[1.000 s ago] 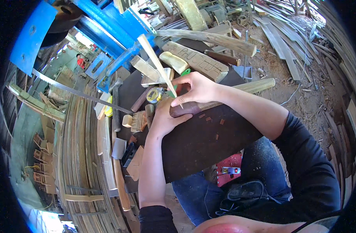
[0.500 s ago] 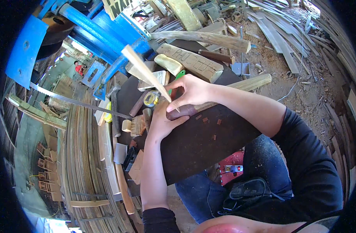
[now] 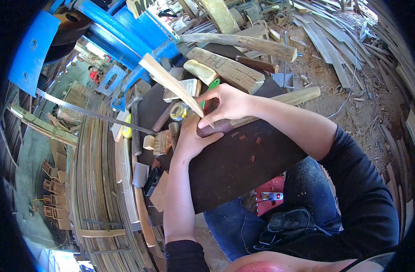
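A pale, tapered strip of wood (image 3: 169, 83) slants from the upper left down to a thin point. Near that point the thumb and fingers of my right hand (image 3: 230, 106) pinch it. My left hand (image 3: 190, 138) is curled beside the dark reddish-brown end of a wooden rod (image 3: 216, 127), its thumb resting along that end. Most of the left fingers are hidden. Past my right wrist, a lighter wooden length (image 3: 302, 96) reaches out to the right. A green handle (image 3: 213, 84) shows just behind the right fingers, and a yellow tape measure (image 3: 178, 111) lies left of them.
Small brown chips (image 3: 252, 158) are scattered on the dark tabletop (image 3: 225, 181). A brush (image 3: 162, 143), a hammer (image 3: 135, 127) and a black-and-grey tool (image 3: 150, 182) lie at the left edge. Carved wood block (image 3: 225, 68) and blue machine (image 3: 121, 31) stand beyond. A saw blade (image 3: 94, 115) extends leftward.
The pale strip leans slightly further left at its upper end. Both hands keep their holds, and the whole view has shifted a little.
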